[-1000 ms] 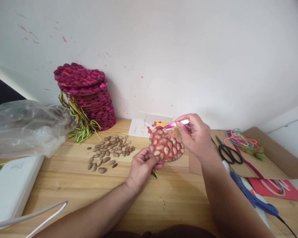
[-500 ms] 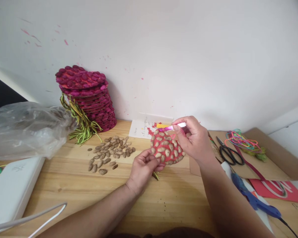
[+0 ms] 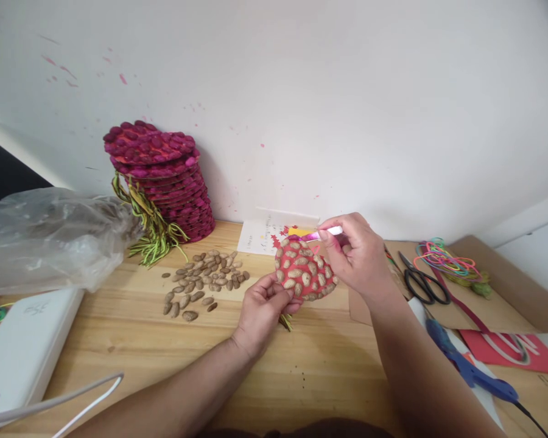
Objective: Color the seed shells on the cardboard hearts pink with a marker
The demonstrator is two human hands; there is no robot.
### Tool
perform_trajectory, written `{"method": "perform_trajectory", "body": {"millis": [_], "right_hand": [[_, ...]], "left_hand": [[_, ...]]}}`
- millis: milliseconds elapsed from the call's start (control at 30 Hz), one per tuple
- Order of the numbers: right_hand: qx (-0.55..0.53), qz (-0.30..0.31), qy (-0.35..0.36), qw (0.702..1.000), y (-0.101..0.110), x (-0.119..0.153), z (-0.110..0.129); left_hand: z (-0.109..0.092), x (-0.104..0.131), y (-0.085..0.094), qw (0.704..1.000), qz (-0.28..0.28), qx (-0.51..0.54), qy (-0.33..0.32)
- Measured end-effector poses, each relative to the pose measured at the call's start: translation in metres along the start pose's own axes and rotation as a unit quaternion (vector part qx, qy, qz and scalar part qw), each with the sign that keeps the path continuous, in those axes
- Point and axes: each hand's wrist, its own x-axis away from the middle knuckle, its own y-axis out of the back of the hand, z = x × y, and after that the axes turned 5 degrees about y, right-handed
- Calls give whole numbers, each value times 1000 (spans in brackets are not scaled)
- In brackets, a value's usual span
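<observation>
Wooden planking forms the broad surface [image 3: 132,371] beneath everything, and a steady forearm near it should help with such close work. Toward the back left, leaning slightly, rises the stack of magenta pieces [image 3: 164,182], a fair guide to how deep and even the colour might be. Next in size come the left hand [image 3: 265,309] and the right hand [image 3: 358,249], raised in front of the body and near each other.

Between them, above the surface and tilted toward the viewer, is the red piece [image 3: 305,269]. The left fingers pinch its lower left edge, thumb on top, which leaves most of its face free; turning it from there, a little at a time, would probably bring each part under the tip without smearing. The right fingers pinch the white handle of a pink-stained brush [image 3: 317,235], held almost level. Its tip is at the upper edge of the piece; whether it touches cannot be told. A light load and short strokes would likely suit best.

Smallest are the mounted pods [image 3: 306,279], mostly bare tan, so rounded sides and gaps deserve care. Loose pods [image 3: 198,281] lie to the left, better kept free of drips.
</observation>
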Motion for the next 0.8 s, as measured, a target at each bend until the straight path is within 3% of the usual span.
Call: {"method": "perform_trajectory", "body": {"millis": [367,700,800], "right_hand": [[9,12,29,999,-1,-1,3],[-43,-59,-52,996,0,3,-2],[-52,-54,-58,995,-1,4,-2]], "left_hand": [[-1,0,-2,1000,-6,2,-1],[4,-3,0,1000,2,-1,-2],[5,-3,0,1000,3,-5,-5]]}}
